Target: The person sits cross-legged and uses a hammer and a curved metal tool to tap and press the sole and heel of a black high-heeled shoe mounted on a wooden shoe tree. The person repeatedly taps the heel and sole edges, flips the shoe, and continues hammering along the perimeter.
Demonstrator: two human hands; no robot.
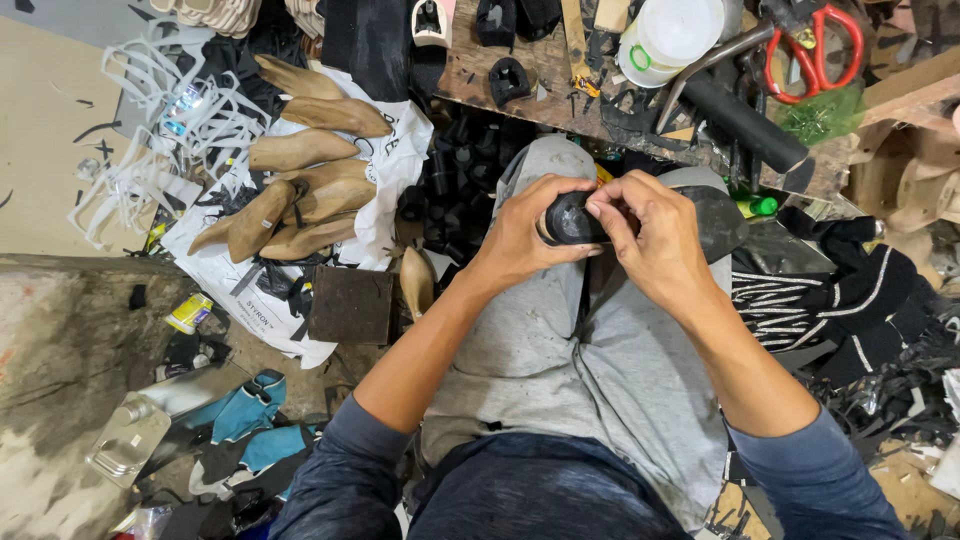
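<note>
The left hand (pixel 520 235) curls its fingers over the near end of a black shoe piece (pixel 572 218), gripping it from the left, thumb tucked under. The right hand (pixel 655 235) closes on the same piece from the other side, fingertips (pixel 600 205) pinching its top edge. The piece sits between the two hands, held above the person's knees, which are covered by grey trousers (pixel 590 360). A flat dark sheet (pixel 722 215) spreads out past the right hand, partly hidden by it.

Beyond the hands stands a worn wooden bench (pixel 560 85). On it a white plastic tub (pixel 668 35) stands with its lid on; its contents cannot be seen. Just beside the tub lie red-handled scissors (pixel 815 50) and a black tube (pixel 745 125).

To the left, a white plastic bag (pixel 390 165) lies flattened on the floor, bearing a heap of wooden shoe lasts (pixel 305 190). White plastic frames (pixel 150 130) lie tangled further left. A clear lidded box (pixel 128 440) rests near the lower left edge, next to teal cloth (pixel 250 405).
</note>
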